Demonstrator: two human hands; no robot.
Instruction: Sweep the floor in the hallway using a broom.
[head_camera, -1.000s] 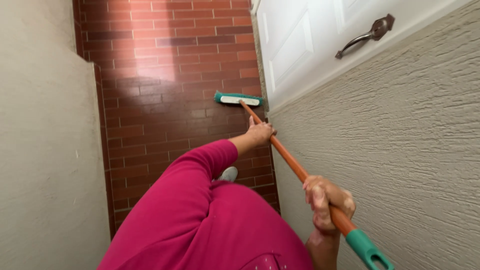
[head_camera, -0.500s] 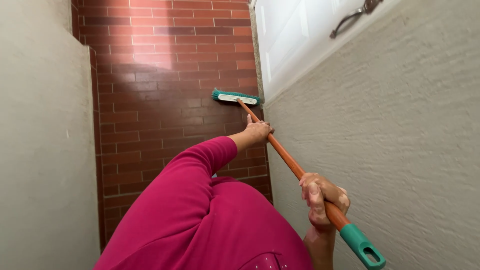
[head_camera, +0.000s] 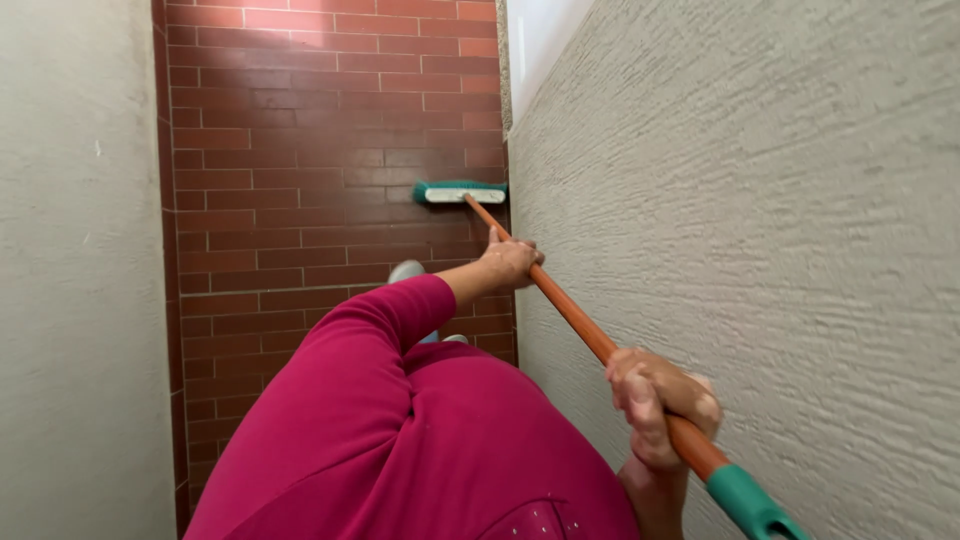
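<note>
- Head view: one broom, its orange handle (head_camera: 570, 312) running on a slant from lower right up to the green-bristled head (head_camera: 459, 191) with a white back; the head rests on the red brick-pattern floor (head_camera: 300, 150), close against the foot of the right-hand wall
- The left hand (head_camera: 512, 261) is wrapped around the handle about midway, fingers curled tight on the orange shaft; its arm is covered by a magenta sleeve (head_camera: 385, 330)
- The right hand (head_camera: 655, 400) grips the handle near its upper end, fingers clamped around the shaft, just above the one green end cap (head_camera: 752, 503)
- Two walls flank the narrow strip of floor: a smooth pale wall (head_camera: 70, 300) on the left, a rough textured beige wall (head_camera: 760, 230) on the right; a sliver of white door (head_camera: 540, 30) shows at the top
- One light-coloured shoe (head_camera: 406, 270) peeks out beyond the sleeve, on the floor; no packages, labels or containers to count
</note>
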